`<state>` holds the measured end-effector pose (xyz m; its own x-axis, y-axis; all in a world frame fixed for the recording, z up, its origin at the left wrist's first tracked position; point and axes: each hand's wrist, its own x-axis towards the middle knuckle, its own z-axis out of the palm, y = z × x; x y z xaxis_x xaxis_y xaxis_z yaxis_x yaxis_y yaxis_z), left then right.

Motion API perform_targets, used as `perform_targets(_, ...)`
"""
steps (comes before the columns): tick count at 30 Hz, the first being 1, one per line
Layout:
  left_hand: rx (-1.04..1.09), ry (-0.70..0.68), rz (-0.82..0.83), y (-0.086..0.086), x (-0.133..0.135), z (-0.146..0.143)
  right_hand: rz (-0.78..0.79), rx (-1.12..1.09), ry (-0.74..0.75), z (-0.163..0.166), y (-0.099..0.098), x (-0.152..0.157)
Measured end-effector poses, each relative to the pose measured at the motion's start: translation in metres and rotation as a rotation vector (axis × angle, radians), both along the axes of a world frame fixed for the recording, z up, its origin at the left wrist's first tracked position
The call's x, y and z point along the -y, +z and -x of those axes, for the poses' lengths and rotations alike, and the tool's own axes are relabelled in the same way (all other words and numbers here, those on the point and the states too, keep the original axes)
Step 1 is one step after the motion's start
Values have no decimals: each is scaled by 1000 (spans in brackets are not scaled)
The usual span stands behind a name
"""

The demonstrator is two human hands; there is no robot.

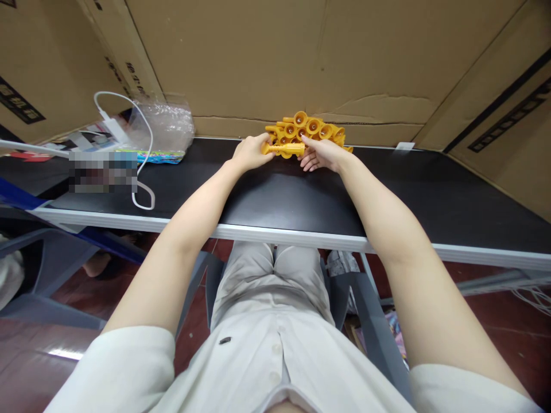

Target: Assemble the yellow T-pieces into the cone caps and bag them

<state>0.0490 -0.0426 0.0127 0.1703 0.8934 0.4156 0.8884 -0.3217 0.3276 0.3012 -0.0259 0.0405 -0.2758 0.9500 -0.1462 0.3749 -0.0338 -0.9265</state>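
My left hand [252, 152] is closed on the wide round end of a yellow plastic piece [293, 149], which has a narrow stem and a ribbed barrel. The piece lies level, its barrel pointing right. At the barrel's free end is my right hand [323, 155], thumb stretched out above and fingers loosely apart below; whether it touches the barrel I cannot tell. Directly behind both hands, a heap of similar yellow plastic pieces [313, 126] is stacked against the cardboard, their round cup-like ends facing me. The hands partly cover the heap.
A black tabletop [293, 206] with a pale metal front edge lies before me. Tall cardboard [279, 57] walls it at the back and right. To the left are a white cable [151, 132], clear plastic bags [166, 126] and papers. A small white item [405, 146] sits at the back right.
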Motion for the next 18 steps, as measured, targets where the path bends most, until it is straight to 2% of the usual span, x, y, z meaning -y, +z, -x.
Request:
perform_targets(7,-21,31,39,4,6,-4,10,9,-18,0,-1,-2)
perform_targets(18,-2,9,11,-4,-5,5,-6,-68,19,-8,4,3)
